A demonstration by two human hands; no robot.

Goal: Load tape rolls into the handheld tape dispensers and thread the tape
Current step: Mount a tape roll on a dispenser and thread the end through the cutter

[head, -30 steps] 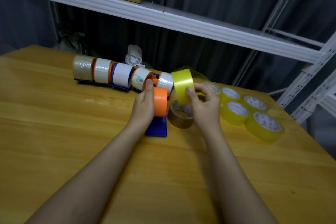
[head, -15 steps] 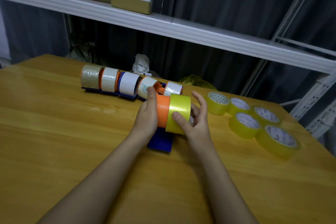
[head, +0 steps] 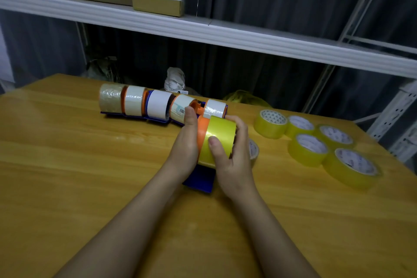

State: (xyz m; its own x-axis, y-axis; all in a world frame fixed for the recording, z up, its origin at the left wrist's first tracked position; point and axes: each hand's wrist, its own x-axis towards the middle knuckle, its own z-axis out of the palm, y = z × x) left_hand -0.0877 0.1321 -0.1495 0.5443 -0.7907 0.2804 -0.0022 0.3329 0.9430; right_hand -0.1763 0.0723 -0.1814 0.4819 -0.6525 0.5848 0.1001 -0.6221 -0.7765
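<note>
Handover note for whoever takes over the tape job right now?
Left hand: steadying the blue-and-orange dispenser on the table.
Right hand: gripping the yellow tape roll, pressed against the orange hub.
Done: five loaded dispensers in the back row.
Left: seat this roll, thread it. Five yellow rolls wait at right; another roll sits behind the right hand.
</note>
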